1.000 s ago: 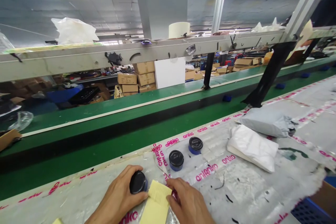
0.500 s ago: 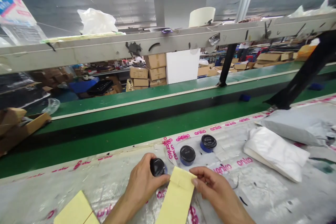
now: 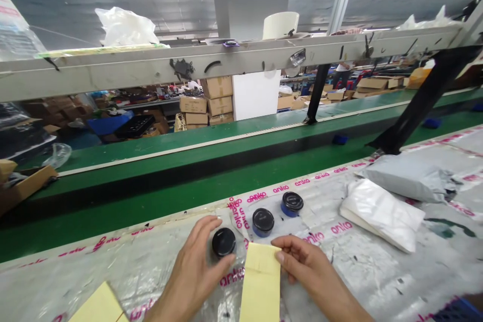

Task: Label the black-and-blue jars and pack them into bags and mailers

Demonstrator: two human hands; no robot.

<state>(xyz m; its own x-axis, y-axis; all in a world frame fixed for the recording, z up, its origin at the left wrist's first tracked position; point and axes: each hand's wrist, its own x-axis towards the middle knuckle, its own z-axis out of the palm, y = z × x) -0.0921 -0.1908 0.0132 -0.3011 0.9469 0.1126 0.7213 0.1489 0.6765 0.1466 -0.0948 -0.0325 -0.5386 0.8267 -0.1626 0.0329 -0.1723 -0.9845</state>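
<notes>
My left hand (image 3: pixel 196 266) is spread around a round black-topped container (image 3: pixel 224 242) on the plastic-covered table, with gaps between fingers and container. Between thumb and fingers, my right hand (image 3: pixel 305 266) pinches the upper right edge of a yellow paper strip (image 3: pixel 261 282). Beyond the strip stand two more round containers with black tops and blue sides, one (image 3: pixel 263 222) nearer and the other (image 3: pixel 292 204) farther right. Another yellow paper piece (image 3: pixel 98 306) lies at the lower left.
A green conveyor (image 3: pixel 162 181) runs behind the table, with small blue items on it. White folded bags (image 3: pixel 381 214) and a grey bag (image 3: pixel 409 177) lie right. A pale beam (image 3: pixel 132 70) crosses above; a cardboard box (image 3: pixel 30 188) stands left.
My left hand's fingers have opened away from the black-topped container. The yellow strip, still pinched by my right hand, is turned more upright. The whole view has shifted slightly.
</notes>
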